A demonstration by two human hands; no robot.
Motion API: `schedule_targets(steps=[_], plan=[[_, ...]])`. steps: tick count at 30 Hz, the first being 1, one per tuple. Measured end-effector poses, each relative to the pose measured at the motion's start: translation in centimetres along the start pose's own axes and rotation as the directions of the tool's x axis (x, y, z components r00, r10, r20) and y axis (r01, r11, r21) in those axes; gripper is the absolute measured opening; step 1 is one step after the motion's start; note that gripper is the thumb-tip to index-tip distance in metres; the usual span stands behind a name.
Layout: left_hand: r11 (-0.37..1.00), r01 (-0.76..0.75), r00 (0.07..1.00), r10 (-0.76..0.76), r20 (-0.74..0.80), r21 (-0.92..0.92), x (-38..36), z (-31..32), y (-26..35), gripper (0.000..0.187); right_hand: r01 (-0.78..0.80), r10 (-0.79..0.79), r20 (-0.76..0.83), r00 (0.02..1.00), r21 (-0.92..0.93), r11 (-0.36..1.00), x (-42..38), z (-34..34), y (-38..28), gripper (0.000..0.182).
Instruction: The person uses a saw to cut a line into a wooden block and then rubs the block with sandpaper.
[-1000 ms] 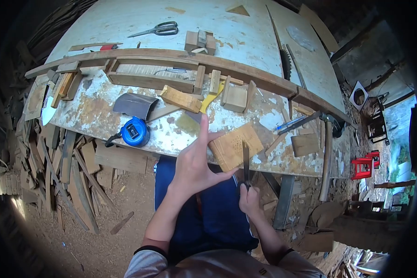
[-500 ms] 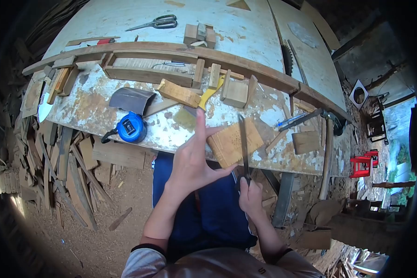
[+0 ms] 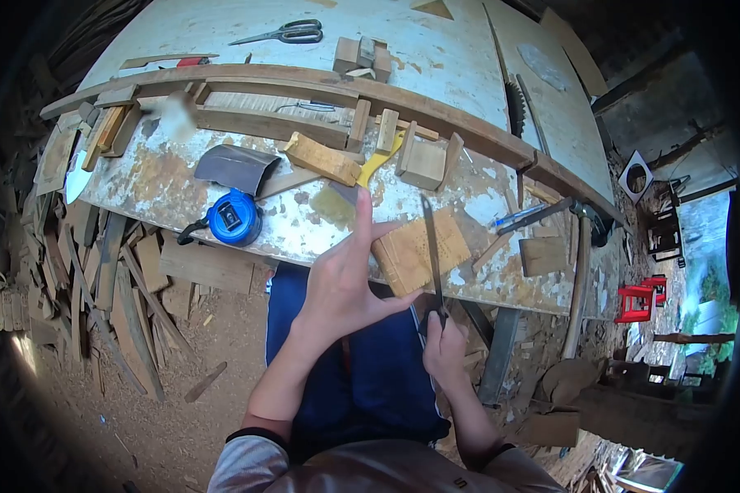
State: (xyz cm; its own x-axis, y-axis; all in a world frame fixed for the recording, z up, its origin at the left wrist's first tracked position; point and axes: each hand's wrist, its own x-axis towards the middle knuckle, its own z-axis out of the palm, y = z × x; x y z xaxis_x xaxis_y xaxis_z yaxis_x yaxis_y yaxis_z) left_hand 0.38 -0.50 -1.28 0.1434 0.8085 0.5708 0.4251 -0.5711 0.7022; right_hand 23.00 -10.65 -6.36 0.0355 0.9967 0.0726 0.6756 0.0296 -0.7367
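My left hand grips a light wooden block along its left and lower edges. The thumb presses the lower corner, another finger lies at the upper left edge, and the index finger points up, off the wood. Rows of small dark marks dot the block's face. In my closed right hand is a narrow tool with a long dark blade and a black handle. Its blade stands nearly upright in view and crosses over the block's face, tip beyond the far edge. The blade's exact kind is unclear.
On the paint-worn bench lie a blue tape measure, curved dark sandpaper, several wood pieces and a hammer. Scissors rest farther back, near a toothed saw blade. Scrap wood is heaped below left.
The view has shifted slightly. Both hands keep nearly the same hold on the block and the tool. A pale blurred patch now shows over the bench's left part.
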Motion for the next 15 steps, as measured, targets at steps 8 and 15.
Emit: schedule_targets(steps=[8,15], plan=[[1.000,-0.014,1.000,0.013,-0.020,-0.007,0.1,0.0,-0.3,0.147,0.021,-0.022,0.031,0.999,0.028,0.999,0.4,-0.4,-0.9,0.019],[1.000,-0.008,0.999,0.009,-0.034,0.016,0.1,0.0,-0.3,0.144,-0.019,0.020,0.081,0.996,-0.015,1.000,-0.8,0.8,2.9,0.025]])
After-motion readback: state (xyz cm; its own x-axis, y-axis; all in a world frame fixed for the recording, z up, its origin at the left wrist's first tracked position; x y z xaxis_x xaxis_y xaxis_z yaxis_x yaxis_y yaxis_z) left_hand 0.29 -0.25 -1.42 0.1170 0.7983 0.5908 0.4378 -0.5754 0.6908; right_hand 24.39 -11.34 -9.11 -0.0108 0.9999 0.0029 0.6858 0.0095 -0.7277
